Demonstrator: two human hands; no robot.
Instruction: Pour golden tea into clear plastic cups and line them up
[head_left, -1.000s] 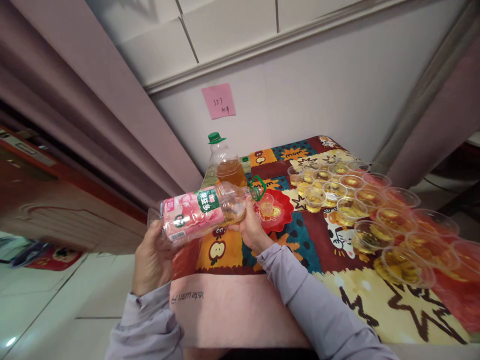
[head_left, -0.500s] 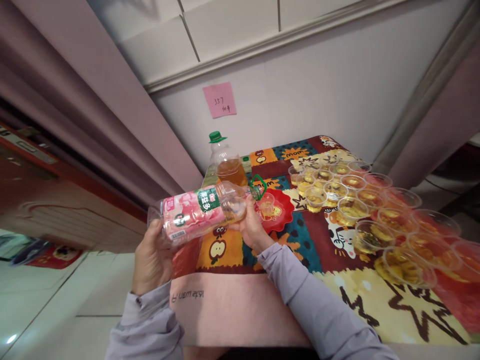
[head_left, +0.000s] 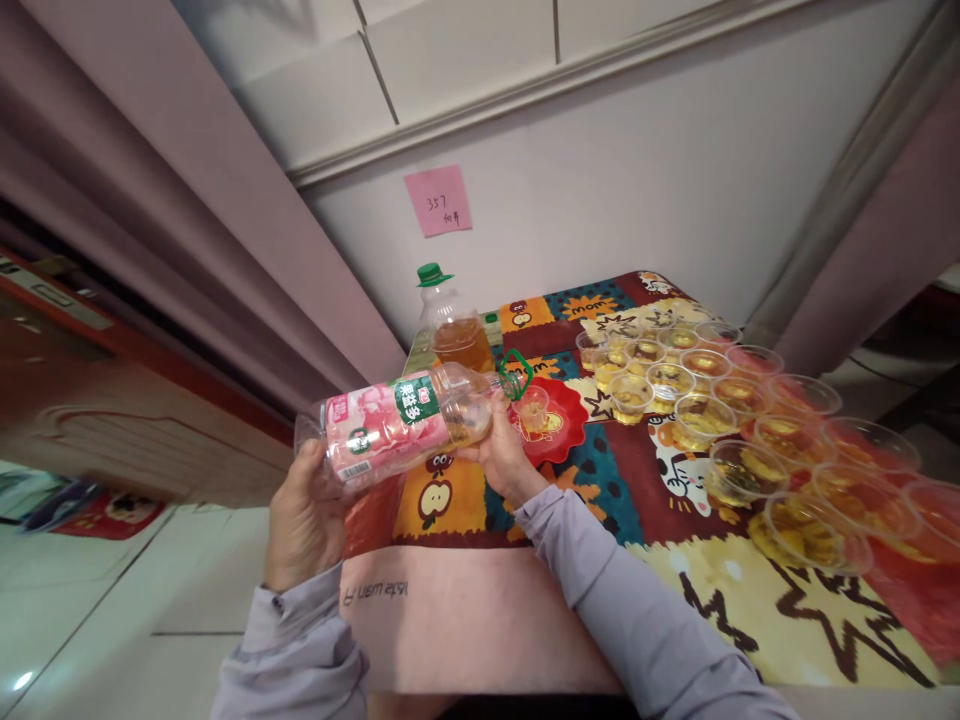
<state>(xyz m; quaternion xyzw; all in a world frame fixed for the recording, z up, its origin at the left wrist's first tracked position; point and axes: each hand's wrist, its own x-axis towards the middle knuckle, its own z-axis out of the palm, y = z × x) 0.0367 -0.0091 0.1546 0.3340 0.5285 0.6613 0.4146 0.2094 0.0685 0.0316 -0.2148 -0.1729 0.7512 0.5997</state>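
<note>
Both hands hold a large clear juice bottle (head_left: 386, 420) with a pink label, tipped nearly level with its mouth to the right. My left hand (head_left: 307, 510) grips the base end; my right hand (head_left: 504, 448) wraps round the shoulder near the neck. A green ring handle (head_left: 517, 375) circles the neck, and a little pale liquid lies inside. Just past the mouth, a clear plastic cup (head_left: 533, 408) stands on a red scalloped plate (head_left: 574, 420). Whether liquid is flowing into this cup, I cannot tell.
Several clear cups (head_left: 705, 415) of yellow liquid crowd the right side of the patterned tablecloth (head_left: 517, 625). Behind the held bottle stands another bottle (head_left: 461, 335) with a green cap and amber liquid. A pink note (head_left: 439, 200) sticks to the wall; a wooden door (head_left: 135, 400) is at left.
Both hands and the tilted bottle stay almost still. At the left edge, the wooden door has shifted slightly.
</note>
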